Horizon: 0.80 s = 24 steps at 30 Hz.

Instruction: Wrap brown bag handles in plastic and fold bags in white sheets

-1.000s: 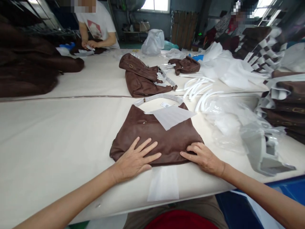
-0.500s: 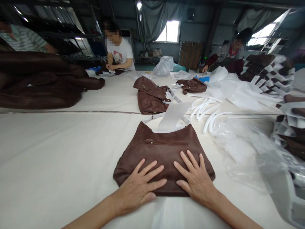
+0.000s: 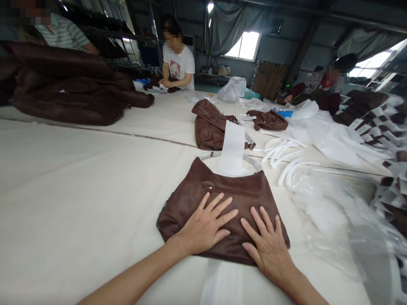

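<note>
A brown handbag [image 3: 187, 199] lies flat on the pale table in front of me, its zipped side facing up. My left hand [image 3: 206, 224] rests open on the bag's middle, fingers spread just below the zipper. On the bag's lower right, my right hand [image 3: 270, 245] lies open too, with the fingers apart. A white paper sheet [image 3: 233, 148] sticks up from the bag's top opening. The wrapped strap [image 3: 252, 162] curves behind it. White sheet material [image 3: 222, 281] extends from under the bag's near edge.
Another brown bag [image 3: 206, 127] lies just beyond. White curved tubes [image 3: 288, 169] and clear plastic bags [image 3: 327, 212] are at the right. A heap of brown bags [image 3: 73, 97] fills the far left. Several people work across the table, one in a white T-shirt [image 3: 179, 63].
My left hand has slid up the bag, closer to the zipper. My right hand stays spread on the lower right. The paper sheet stands more upright, and the view has tilted.
</note>
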### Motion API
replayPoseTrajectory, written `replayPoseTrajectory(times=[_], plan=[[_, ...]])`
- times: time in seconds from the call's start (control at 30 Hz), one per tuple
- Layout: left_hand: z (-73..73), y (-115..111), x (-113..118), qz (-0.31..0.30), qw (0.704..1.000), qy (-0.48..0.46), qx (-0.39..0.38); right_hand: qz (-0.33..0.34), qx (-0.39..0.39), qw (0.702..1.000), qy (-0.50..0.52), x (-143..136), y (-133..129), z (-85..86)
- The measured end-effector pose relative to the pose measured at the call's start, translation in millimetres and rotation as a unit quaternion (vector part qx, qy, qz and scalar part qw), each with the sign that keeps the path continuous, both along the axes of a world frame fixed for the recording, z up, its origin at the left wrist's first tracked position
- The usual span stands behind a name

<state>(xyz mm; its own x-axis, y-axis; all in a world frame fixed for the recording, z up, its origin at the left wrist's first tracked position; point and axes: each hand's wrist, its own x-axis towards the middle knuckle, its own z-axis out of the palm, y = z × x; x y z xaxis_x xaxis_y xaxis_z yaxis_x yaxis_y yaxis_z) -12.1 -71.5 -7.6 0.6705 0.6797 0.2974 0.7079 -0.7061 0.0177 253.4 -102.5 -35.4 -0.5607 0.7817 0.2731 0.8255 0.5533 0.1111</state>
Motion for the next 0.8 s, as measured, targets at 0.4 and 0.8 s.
replayPoseTrajectory(times=[0.4, 0.8], plan=[[13.4, -4, 4, 0.011, 0.999, 0.006, -0.03, 0.232, -0.17, 0.957, 0.026, -19, -84, 27.7], [-4.5, 7, -3, 0.002, 0.999, -0.032, 0.031, 0.18, 0.055, 0.942, 0.278, -90, -98, -77.3]])
